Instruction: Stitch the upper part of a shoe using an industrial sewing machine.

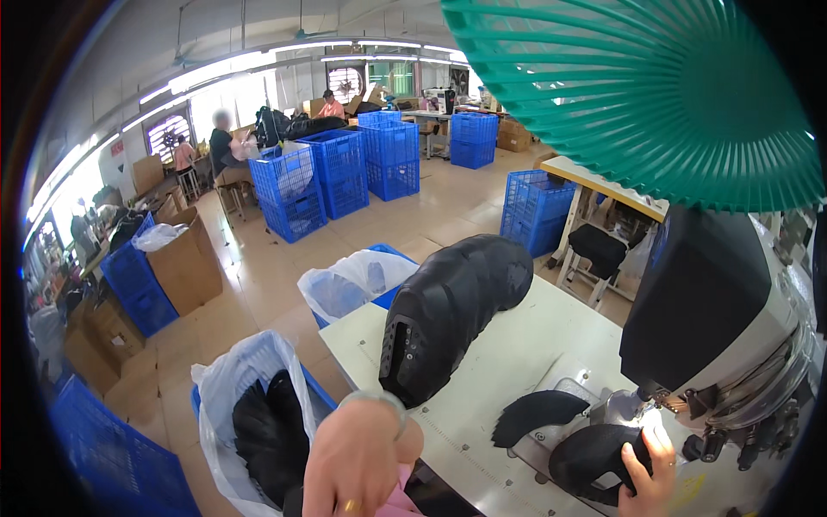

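Observation:
At the lower right, my right hand (652, 470) holds the edge of a black curved fabric piece (586, 457), its fingers bent over the piece beside the lit needle area of a sewing machine (698, 310). Another black arc-shaped piece (538, 416) lies flat on the machine's white table (508, 362). My left hand (357, 457), with a ring and a band at the wrist, is at the bottom edge; its fingertips are cut off. Close to it stands a plastic-lined blue crate (211, 392) with black pieces (271, 431) inside. A long curved stack of black pieces (461, 306) rests along the table's far-left side.
A green fan-like cover (655, 95) hangs over the upper right. Beyond the table are a second lined crate (353, 280), stacked blue crates (340, 168) and a cardboard box (185, 263). Several people work at the back, one in dark clothes (222, 146).

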Demonstrator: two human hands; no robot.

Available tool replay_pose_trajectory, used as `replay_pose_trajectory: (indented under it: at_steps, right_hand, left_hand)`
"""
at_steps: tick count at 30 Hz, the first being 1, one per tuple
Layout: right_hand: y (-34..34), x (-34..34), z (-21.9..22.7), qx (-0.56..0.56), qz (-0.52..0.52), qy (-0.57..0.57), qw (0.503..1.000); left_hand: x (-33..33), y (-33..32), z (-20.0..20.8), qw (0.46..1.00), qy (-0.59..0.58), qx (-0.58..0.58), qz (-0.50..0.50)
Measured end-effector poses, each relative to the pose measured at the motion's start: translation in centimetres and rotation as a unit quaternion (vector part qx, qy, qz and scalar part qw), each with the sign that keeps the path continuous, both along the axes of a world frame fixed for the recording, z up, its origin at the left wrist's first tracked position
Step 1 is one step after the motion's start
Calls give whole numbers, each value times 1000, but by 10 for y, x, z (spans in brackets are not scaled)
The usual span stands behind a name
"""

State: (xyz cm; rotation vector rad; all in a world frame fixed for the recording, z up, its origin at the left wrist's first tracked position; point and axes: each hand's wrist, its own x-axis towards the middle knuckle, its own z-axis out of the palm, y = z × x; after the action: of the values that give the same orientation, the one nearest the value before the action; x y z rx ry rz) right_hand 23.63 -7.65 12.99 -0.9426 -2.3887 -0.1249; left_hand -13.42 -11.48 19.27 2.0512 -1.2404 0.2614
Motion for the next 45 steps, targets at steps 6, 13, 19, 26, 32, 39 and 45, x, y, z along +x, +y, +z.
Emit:
replay_pose_trajectory:
  at_steps: [6,13,19,26,32,39,45]
  right_hand:
    - [0,-1,1,16,-3,-5,1000]
    - [-2,-5,4,16,-7,-8,1000]
    - [2,-8,7,28,-15,-2,999]
    - [0,-6,6,-23,-38,8,999]
    - [4,-4,5,24,-27,21,999]
    - [5,-3,-5,29,-27,33,999]
    - [3,0,-5,14,-46,-2,999]
  left_hand:
    - [7,-21,-1,995,-26,43,89]
    - [22,-2,-7,957,-182,-225,8]
    - [53,42,-13,768,-125,-218,589]
    - [72,43,-10,636,115,-63,760]
    - [116,47,-41,593,-10,106,798]
    - [134,51,-57,558,-91,126,815]
    - [132,59,-59,557,-116,139,811]
